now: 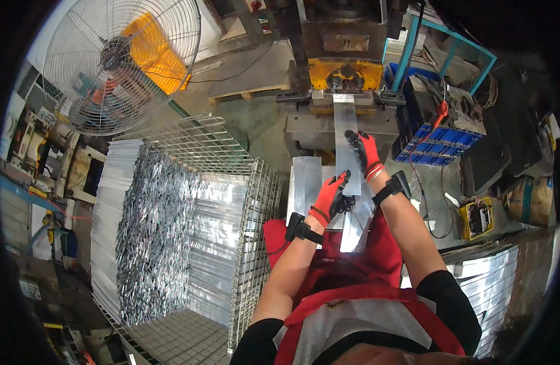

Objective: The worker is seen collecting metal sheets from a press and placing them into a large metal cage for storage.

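Observation:
A long flat metal strip runs from the press toward me, its far end at the die under the yellow press block. My right hand, in a red glove with black fingers, grips the strip's right edge about halfway along. Close to the strip's near end, my left hand has its fingers curled, with thumb and forefinger over the left edge. What those fingers hold is hidden. Beneath and nearer my lap lies another shiny strip. More flat strips rest left of my hands.
A wire cage full of stacked metal strips stands at my left. Behind it is a large fan. Blue crates stand right of the press, with a cable and a yellow bin nearer. A wooden pallet lies far left of the press.

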Demonstrator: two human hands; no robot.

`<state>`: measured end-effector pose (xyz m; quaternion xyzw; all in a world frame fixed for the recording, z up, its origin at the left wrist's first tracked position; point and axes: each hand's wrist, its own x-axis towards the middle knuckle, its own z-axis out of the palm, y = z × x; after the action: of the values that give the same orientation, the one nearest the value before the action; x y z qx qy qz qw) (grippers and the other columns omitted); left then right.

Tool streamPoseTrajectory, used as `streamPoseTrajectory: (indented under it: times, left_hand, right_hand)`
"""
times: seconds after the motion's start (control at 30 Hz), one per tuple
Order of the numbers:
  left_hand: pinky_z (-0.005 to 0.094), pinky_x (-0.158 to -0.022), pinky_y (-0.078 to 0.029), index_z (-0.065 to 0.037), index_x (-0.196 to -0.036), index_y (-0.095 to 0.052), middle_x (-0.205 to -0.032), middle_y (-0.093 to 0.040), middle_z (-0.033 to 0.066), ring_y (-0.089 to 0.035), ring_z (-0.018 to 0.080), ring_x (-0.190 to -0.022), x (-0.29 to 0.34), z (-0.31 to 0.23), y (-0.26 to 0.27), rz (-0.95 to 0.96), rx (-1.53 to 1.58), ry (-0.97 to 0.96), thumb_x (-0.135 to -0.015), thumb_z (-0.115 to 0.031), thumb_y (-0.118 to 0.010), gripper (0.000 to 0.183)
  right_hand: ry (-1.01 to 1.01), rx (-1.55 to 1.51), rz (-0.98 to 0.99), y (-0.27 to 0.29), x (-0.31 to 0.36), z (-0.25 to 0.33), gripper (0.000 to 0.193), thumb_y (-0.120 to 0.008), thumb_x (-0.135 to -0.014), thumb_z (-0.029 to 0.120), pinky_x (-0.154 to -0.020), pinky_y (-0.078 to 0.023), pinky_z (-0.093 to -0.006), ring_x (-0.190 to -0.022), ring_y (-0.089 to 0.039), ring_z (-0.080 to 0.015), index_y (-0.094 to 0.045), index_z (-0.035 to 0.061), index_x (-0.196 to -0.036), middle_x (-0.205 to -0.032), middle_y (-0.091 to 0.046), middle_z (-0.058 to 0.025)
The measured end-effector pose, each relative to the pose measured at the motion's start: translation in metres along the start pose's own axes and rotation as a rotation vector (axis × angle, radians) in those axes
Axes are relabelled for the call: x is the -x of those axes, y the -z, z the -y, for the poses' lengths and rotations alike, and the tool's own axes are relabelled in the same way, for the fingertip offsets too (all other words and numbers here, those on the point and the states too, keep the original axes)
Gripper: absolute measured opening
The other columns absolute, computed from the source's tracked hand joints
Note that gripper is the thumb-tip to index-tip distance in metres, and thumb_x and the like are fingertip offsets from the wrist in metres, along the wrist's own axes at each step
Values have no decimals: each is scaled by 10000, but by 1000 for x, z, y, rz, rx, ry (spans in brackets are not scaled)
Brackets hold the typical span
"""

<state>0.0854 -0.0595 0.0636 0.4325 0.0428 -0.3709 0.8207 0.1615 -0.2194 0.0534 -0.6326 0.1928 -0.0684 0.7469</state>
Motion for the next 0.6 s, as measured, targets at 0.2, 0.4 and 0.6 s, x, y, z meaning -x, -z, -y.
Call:
streamPoseTrajectory:
  times: [0.2,0.4,0.6]
  left_hand:
    - [254,-500,-458,-103,-953,-542,-745,-539,-8,-555,133,-577,-17,16,20,86,-27,-183,-824,-318,-544,251]
    - [307,-601,-417,-47,-886,-581,-726,-583,56,-547,170,-646,58,-11,29,-121,-941,-330,-807,-293,-550,260]
    - [379,-581,-425,-107,-839,-556,-729,-582,89,-562,287,-676,98,-41,32,-100,-1743,-570,-778,-303,-548,206]
  right_hand:
    - [245,-258,130,2,-14,-20,158,-551,-803,164,-622,-405,-220,-678,-506,-70,-615,27,-848,-771,-575,29]
    - [601,542,-169,9,57,17,306,-641,-715,239,-782,-385,-325,-879,-506,-176,-582,81,-969,-917,-560,-60]
    - [1211,1443,174,32,117,86,458,-655,-639,242,-960,-272,-459,-1075,-413,-278,-535,164,-1074,-1093,-484,-72]
